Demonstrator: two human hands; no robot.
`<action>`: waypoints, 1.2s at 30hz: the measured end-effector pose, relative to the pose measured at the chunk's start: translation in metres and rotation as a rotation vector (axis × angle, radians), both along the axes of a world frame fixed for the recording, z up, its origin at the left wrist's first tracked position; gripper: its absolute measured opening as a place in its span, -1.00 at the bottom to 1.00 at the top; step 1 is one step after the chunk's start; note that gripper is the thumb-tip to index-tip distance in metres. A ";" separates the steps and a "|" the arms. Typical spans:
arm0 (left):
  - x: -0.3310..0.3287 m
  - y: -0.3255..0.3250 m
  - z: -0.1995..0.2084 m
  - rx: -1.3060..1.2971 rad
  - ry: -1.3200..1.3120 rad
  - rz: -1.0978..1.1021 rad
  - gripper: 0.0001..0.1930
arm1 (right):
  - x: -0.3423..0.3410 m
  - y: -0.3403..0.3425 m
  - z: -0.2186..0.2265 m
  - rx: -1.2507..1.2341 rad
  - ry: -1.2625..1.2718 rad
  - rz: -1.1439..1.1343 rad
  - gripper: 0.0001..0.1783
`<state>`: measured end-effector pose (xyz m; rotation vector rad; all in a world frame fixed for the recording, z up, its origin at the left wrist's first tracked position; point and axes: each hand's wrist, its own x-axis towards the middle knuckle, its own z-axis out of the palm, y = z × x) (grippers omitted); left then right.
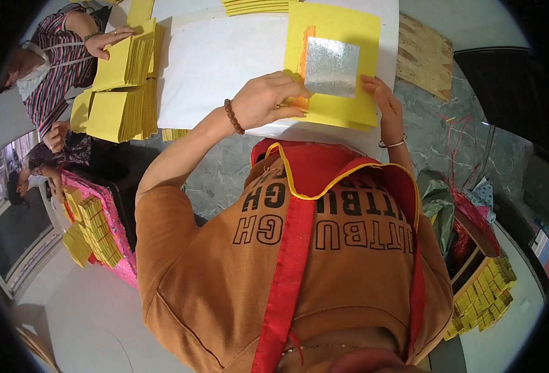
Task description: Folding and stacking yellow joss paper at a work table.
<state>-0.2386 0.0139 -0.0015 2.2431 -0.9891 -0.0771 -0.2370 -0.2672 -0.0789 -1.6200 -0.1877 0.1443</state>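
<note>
A stack of yellow paper sheets (333, 112) lies at the front right of the white table, with a square of silver foil (332, 65) on its face. Along the foil's left side runs an orange strip (303, 56). My left hand (263, 99), with a brown bead bracelet, has thumb and fingers closed at the strip's lower end, by the foil's lower left corner. At the stack's right edge is my right hand (386, 112), fingers stretched and touching the edge. Its palm is partly turned away.
The white tabletop (218, 74) spreads to the left. Upright yellow paper bundles (122, 115) stand there, with a co-worker's hand (110, 42) on them. More yellow paper (256, 6) lies at the far edge. Bundled yellow packs (100, 233) sit at the left and others (483, 298) at the right.
</note>
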 end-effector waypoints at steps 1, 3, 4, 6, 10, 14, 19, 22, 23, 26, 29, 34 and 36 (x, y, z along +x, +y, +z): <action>0.001 0.001 0.000 0.005 0.103 -0.011 -0.72 | -0.001 0.000 0.000 0.016 0.010 0.005 -0.67; 0.001 -0.001 0.004 -0.039 0.190 -0.011 -0.85 | -0.003 0.000 -0.003 0.054 0.020 0.001 -0.66; 0.000 0.000 0.003 -0.036 0.192 -0.013 -0.85 | -0.003 0.000 -0.005 0.088 0.024 -0.002 -0.66; 0.001 0.003 0.001 -0.018 0.305 0.016 -0.84 | -0.004 0.000 -0.004 0.104 0.050 -0.016 -0.66; 0.008 0.006 -0.004 -0.040 0.512 0.079 -0.81 | -0.003 0.000 -0.007 0.104 0.053 -0.035 -0.66; 0.012 0.007 -0.008 -0.108 0.622 0.104 -0.77 | -0.002 0.000 -0.007 0.075 0.019 -0.031 -0.66; 0.015 0.009 -0.012 -0.177 0.763 0.136 -0.78 | -0.002 0.001 -0.010 0.086 0.023 -0.053 -0.66; 0.017 0.010 -0.015 -0.187 0.795 0.135 -0.80 | -0.002 0.003 -0.006 0.083 0.033 -0.056 -0.65; 0.018 0.010 -0.016 -0.191 0.825 0.144 -0.80 | -0.002 0.003 -0.004 0.083 0.033 -0.054 -0.65; 0.022 0.010 -0.013 -0.183 0.882 0.147 -0.82 | -0.002 0.002 -0.003 0.069 0.021 -0.038 -0.59; 0.026 0.010 -0.014 -0.175 0.921 0.130 -0.84 | -0.001 -0.002 -0.007 -0.029 -0.016 -0.002 -0.49; 0.030 0.010 -0.014 -0.177 0.942 0.117 -0.82 | -0.002 -0.003 -0.010 -0.009 -0.002 0.023 -0.44; 0.031 0.010 -0.014 -0.171 0.936 0.112 -0.82 | -0.002 -0.007 -0.015 0.018 -0.029 0.053 -0.49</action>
